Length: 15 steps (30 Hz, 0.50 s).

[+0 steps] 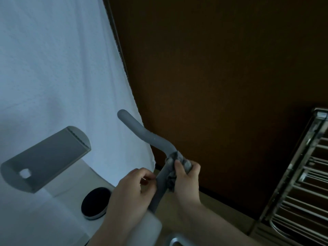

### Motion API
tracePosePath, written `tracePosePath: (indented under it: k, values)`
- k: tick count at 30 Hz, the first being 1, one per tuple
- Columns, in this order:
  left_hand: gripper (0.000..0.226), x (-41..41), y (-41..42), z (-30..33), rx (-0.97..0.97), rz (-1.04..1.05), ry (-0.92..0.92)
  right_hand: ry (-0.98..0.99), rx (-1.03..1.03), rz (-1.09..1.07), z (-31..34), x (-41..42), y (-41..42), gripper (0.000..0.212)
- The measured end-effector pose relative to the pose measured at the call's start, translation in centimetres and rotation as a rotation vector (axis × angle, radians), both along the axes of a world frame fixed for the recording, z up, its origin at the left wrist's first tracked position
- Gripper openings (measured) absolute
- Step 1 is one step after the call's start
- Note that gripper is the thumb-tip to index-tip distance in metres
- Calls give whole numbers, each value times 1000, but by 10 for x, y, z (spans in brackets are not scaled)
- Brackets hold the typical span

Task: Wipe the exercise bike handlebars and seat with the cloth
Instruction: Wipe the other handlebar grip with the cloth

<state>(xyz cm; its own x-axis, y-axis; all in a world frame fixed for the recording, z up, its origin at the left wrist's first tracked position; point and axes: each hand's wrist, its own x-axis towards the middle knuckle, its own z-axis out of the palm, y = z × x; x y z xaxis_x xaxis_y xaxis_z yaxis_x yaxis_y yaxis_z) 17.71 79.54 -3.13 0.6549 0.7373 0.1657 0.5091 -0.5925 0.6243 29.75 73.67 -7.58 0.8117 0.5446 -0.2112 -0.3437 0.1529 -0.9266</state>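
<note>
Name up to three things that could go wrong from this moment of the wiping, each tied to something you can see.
1. The cloth is bunched in the right hand at the handlebar's bend, so it may wipe only a narrow strip.
2. The bar's far tip lies close to the white curtain; a long stroke could snag it.
3. The left hand curls beside the bar and could get bumped.
</note>
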Motion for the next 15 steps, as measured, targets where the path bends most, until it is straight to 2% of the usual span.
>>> tracePosePath:
  k: [5,9,12,15]
  values:
    - [5,-1,0,0,2,-5,-6,-308,-77,38,3,-13,-11,37]
    - [6,-1,2,-3,14,-11,-9,-394,-108,72,3,4,-9,27]
    - [4,-1,2,-2,16,-5,-22,-526,-109,121,-2,-10,-16,37]
    - [6,0,2,-3,9,-9,-18,-451,-71,151,1,4,-14,32]
